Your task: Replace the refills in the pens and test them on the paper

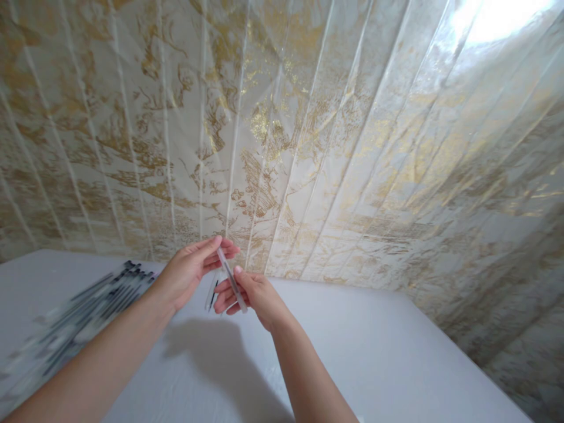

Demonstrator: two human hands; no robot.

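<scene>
Pen barrel: a clear pen barrel [230, 278], a thin, straight, see-through plastic tube, slants from upper left to lower right just left of centre in the lower half of the frame, held in the air above the table.
Left hand: the left hand [189, 273] pinches the upper end of the tube between thumb and fingertips, with the other fingers drawn together.
Right hand: the right hand [252, 294] closes thumb and curled fingers on the lower part of the tube, and the thumb lies along it.
Second piece: a slim clear piece [211, 295] with a dark core hangs just below the left hand's fingers, close beside the right hand's fingers. Which hand carries it cannot be told.
Writing: any print on the tube or the pens is too small and blurred to read.
Pile of pens: a pile of pens [94, 308] with dark tips and pale bodies lies fanned out at lower left, blurred, under the left forearm and well apart from the held tube.
Table: the table [374, 352] is white, matt and smooth. Its far edge meets the wall, and bare surface spreads to the right of the hands.
Shadow: a soft grey shadow [207, 346] falls on the table beneath the hands.
Wall covering: a glossy cream sheet [308, 147] with gold marbling and long straight fold lines fills the upper frame.
Glare: a bright patch [497, 20] shines at upper right.
</scene>
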